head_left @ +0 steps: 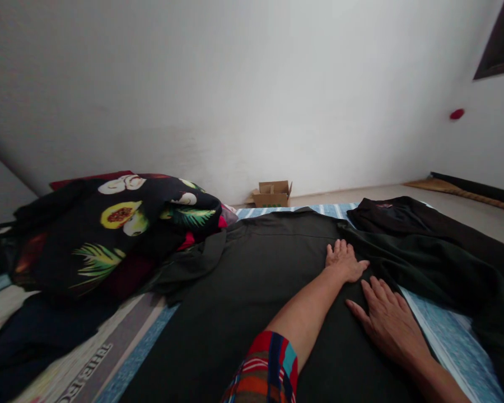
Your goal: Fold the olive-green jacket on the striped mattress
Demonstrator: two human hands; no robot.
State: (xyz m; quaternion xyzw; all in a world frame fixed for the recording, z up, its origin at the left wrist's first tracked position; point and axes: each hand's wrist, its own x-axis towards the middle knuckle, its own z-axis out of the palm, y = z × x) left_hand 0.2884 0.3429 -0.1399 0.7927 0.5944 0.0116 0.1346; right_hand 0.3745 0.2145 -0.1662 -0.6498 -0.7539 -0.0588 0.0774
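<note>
A dark green-black shirt lies spread flat on the striped blue bed cover. My left hand, on an arm with a red striped sleeve, rests flat and open on the shirt near its right shoulder. Closer to me, my right hand lies flat with fingers stretched out on the shirt's right edge. The shirt's right sleeve runs out to the right past both hands.
A heap of clothes topped by a black fruit-and-leaf print fabric sits at the left. Another dark garment lies at the back right. A small cardboard box stands on the floor by the white wall.
</note>
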